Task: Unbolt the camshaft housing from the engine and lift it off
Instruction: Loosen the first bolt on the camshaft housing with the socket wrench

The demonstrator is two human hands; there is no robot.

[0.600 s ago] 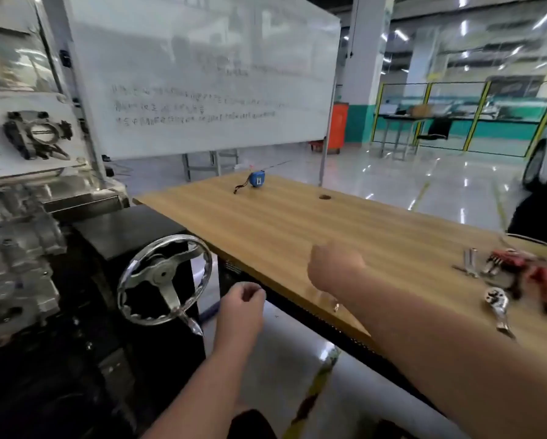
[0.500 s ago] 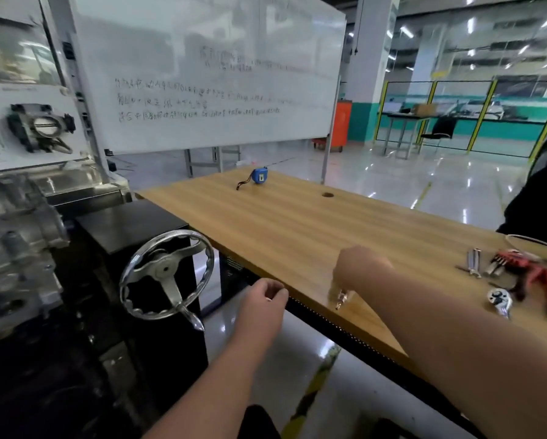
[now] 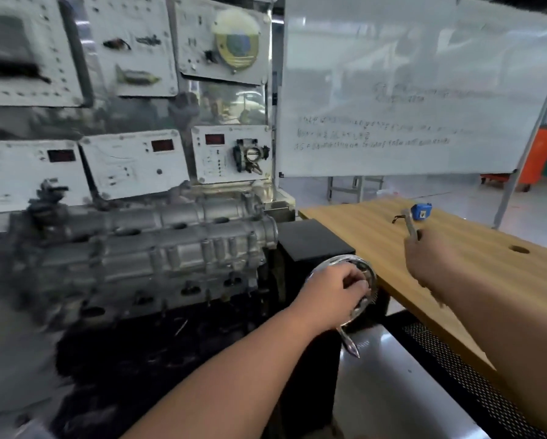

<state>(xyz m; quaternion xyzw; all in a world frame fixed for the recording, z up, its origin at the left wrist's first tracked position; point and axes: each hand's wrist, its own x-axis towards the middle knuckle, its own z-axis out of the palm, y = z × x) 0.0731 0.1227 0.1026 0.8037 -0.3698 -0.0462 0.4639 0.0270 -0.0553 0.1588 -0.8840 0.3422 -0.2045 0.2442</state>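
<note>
The grey cast camshaft housing [image 3: 158,236] sits on top of the engine [image 3: 132,280] at the left, mounted on a dark stand. My left hand [image 3: 332,293] grips the rim of the chrome handwheel [image 3: 360,280] at the engine's right end. My right hand [image 3: 430,258] is raised over the wooden table [image 3: 456,248] and holds a slim metal tool [image 3: 409,222] that sticks up out of the fist. Both hands are to the right of the housing, apart from it.
White instrument panels [image 3: 132,163] and a throttle body [image 3: 250,155] stand behind the engine. A whiteboard [image 3: 408,90] rises behind the table. A blue tape measure [image 3: 421,211] lies on the table's far part. A black box [image 3: 313,239] sits between engine and table.
The view has swung left onto the engine. My left hand has moved from the table edge to the handwheel. My right hand has lifted off the table with a metal tool.
</note>
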